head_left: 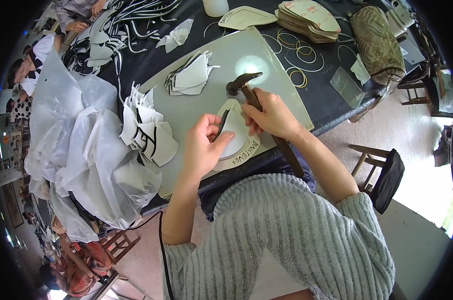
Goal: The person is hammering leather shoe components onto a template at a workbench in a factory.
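The left hand (202,150) pinches a white cut piece (235,134) flat on its template while the right hand (272,116), fist closed round a hammer (243,83), works just beside it; stacks of cut pieces (147,131) beyond the left hand look unhammered.

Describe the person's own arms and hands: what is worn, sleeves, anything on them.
Both hands, the left hand and the right hand, are bare, with no gloves, and no rings or watch can be made out. The forearms are uncovered. A grey ribbed knit sweater has its sleeves pushed up to about the elbows.
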The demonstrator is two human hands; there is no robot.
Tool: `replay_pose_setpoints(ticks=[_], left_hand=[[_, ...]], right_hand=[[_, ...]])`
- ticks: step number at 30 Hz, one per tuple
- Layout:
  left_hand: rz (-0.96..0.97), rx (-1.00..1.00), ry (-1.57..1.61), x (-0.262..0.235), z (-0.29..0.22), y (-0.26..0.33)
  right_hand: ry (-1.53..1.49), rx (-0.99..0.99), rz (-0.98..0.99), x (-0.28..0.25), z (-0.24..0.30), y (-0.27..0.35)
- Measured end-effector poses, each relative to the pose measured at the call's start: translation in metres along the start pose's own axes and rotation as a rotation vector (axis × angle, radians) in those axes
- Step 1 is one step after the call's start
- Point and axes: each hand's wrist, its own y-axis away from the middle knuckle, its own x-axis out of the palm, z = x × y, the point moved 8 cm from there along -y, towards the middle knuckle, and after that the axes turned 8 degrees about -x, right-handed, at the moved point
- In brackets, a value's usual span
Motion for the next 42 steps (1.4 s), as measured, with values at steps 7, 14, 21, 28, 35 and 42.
replay_pose_setpoints(ticks=[7, 14, 21, 28, 35, 42], left_hand=[[0.034, -0.018, 0.010, 0.004, 0.005, 0.006], [-0.010, -0.025, -0.044, 0.007, -0.001, 0.008], [-0.100, 0.073, -0.203, 0.007, -0.008, 0.012], [-0.286, 0.244, -0.597, 0.006, -0.020, 0.031], [-0.111, -0.058, -0.088, -0.022, 0.015, 0.029], [-0.087, -0.013, -0.173, -0.021, 0.012, 0.026]], right_hand=[[0.029, -0.008, -0.005, 0.002, -0.002, 0.001], [0.041, -0.023, -0.032, 0.001, -0.001, 0.002], [0.334, -0.266, 0.016, 0.002, 0.013, 0.011], [0.534, -0.371, 0.098, 0.019, 0.023, 0.011], [0.490, -0.271, 0.111, 0.019, 0.021, 0.012], [0.509, -0.281, 0.104, 0.019, 0.022, 0.011]])
